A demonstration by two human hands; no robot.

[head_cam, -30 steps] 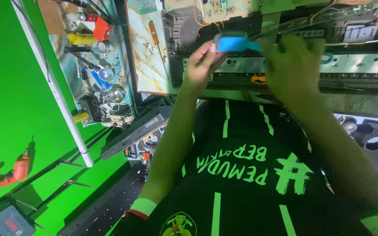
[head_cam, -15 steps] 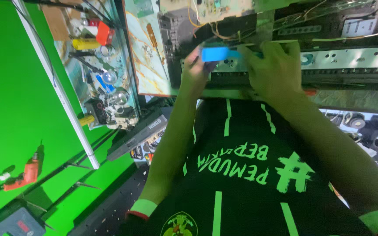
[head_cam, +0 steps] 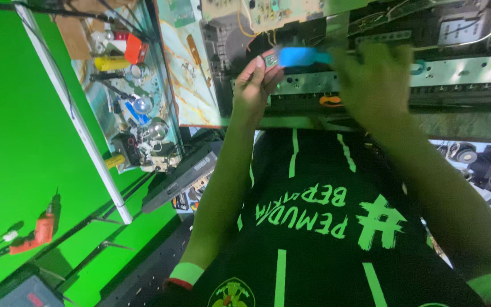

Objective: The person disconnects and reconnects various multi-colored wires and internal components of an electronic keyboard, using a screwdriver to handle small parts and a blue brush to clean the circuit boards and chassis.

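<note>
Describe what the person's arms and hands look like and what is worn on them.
Both arms are bare from the short sleeves down, and both hands are bare: no gloves, and no rings or watch that can be made out. The left hand shows a pale thumbnail. The right hand is blurred. The black shirt has short sleeves ending in a light green cuff edged in red, and green stripes and lettering down its front.

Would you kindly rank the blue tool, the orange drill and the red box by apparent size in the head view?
1. Blue tool
2. Orange drill
3. Red box
The tool sits nearer the camera, so true sizes stay unsure.
</note>
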